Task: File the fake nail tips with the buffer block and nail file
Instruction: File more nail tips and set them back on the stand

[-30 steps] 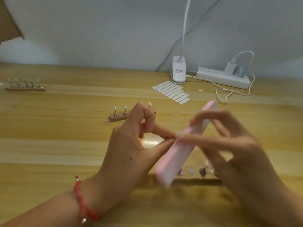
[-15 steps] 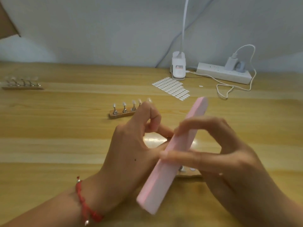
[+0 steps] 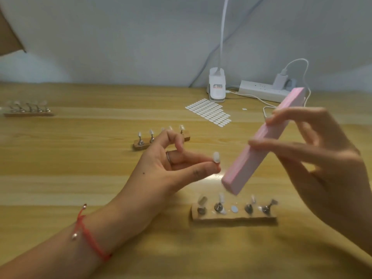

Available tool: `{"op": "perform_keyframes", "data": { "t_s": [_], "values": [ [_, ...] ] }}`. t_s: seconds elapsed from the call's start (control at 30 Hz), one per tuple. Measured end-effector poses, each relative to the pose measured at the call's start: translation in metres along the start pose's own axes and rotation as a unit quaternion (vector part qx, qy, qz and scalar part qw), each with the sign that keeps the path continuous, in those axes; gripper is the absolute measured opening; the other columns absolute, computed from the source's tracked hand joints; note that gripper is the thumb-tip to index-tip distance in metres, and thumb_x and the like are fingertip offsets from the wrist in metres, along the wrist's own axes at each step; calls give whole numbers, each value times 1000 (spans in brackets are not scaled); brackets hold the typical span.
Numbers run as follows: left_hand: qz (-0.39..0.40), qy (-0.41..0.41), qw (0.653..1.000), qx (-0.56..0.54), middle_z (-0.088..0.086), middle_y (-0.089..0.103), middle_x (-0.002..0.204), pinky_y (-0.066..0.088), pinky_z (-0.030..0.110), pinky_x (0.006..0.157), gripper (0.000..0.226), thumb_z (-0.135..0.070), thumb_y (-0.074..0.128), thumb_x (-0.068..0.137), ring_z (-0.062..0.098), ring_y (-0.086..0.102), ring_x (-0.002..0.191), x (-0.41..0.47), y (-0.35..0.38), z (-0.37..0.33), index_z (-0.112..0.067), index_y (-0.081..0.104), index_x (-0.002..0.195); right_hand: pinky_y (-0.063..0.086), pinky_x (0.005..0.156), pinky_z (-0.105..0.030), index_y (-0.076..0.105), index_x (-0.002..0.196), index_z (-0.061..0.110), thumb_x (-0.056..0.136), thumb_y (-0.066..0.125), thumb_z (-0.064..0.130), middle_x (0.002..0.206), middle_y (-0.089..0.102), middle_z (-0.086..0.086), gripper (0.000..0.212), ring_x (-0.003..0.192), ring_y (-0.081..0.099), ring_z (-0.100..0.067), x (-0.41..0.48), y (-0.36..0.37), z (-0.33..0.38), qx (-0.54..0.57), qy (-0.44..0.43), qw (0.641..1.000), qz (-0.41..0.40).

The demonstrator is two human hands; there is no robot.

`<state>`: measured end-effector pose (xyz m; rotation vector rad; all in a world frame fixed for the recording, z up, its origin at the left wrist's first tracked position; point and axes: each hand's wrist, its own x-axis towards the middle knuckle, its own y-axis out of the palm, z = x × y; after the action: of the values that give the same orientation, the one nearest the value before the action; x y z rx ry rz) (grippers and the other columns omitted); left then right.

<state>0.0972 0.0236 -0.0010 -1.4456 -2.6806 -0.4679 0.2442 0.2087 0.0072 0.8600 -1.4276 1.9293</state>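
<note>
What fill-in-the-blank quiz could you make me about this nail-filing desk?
The nail tip is pinched by the ____ hand.
The buffer block in the right hand is coloured ____.
The bracelet on the other wrist is ____.
Missing words: left, pink, red.

Left hand [image 3: 161,168] pinches nail tip [image 3: 216,157]; right hand [image 3: 314,158] holds buffer block [image 3: 261,141].
</note>
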Motion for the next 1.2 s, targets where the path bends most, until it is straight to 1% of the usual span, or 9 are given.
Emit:
{"op": "perform_keyframes", "data": {
  "t_s": [0.17,0.43,0.53,0.67,0.77,0.87,0.97,1.03,1.2],
  "values": [
    [66,-37,997,-22,6,75,79,50,13,67,49,-12,79,68,14,71,71,1,0,0,-15,36,91,40,109,-50,63,116,18,97,57,4,119,47,-8,25,119,47,-23,1,-1,17,-68,-136,988,15],
    [57,-41,997,-38,9,75,81,51,18,67,52,-13,82,66,16,71,72,0,-1,0,-17,35,87,37,110,-55,67,116,34,96,65,9,118,49,-4,32,118,51,-22,4,8,27,-57,-152,987,18],
    [56,-42,996,-48,9,75,80,51,16,65,52,-15,79,62,15,72,72,1,-1,0,-17,33,87,43,102,-56,70,115,20,88,71,0,113,51,-1,34,113,54,-28,7,8,25,5,-72,997,-20],
    [54,-45,996,-59,4,75,75,49,13,57,57,-9,83,66,11,69,64,1,2,2,-17,31,86,36,112,-48,72,112,22,99,57,7,117,50,-3,24,117,53,-26,2,11,30,-43,-132,989,43],
    [51,-38,997,-46,6,75,79,49,13,59,53,-9,78,67,12,69,66,2,2,1,-17,30,87,44,105,-47,68,116,11,93,59,2,116,53,-4,26,111,56,-28,9,7,32,-10,-20,1000,21],
    [59,-31,996,-66,0,72,68,49,13,54,49,-1,72,72,9,67,58,1,6,1,-16,28,88,37,113,-49,68,117,21,89,69,8,117,62,-3,30,116,54,-18,2,15,43,0,-60,994,92],
    [51,-23,997,-54,6,74,79,51,15,58,47,-7,71,68,12,69,66,1,6,0,-16,29,88,42,107,-23,66,119,15,88,72,27,121,59,2,34,117,57,-16,5,11,32,83,68,994,34],
    [48,-26,997,-52,7,74,80,51,15,57,46,-9,69,68,14,69,67,0,7,-1,-16,29,88,41,104,-19,68,119,15,95,58,37,120,59,-1,34,117,58,-18,10,13,42,66,52,995,61],
    [32,-20,998,-50,9,73,82,51,16,61,47,-9,73,67,14,69,72,2,4,1,-16,31,87,41,110,-36,67,117,18,89,59,-6,118,49,-4,37,115,55,-25,4,12,36,1,-18,998,56]
  ]
}}
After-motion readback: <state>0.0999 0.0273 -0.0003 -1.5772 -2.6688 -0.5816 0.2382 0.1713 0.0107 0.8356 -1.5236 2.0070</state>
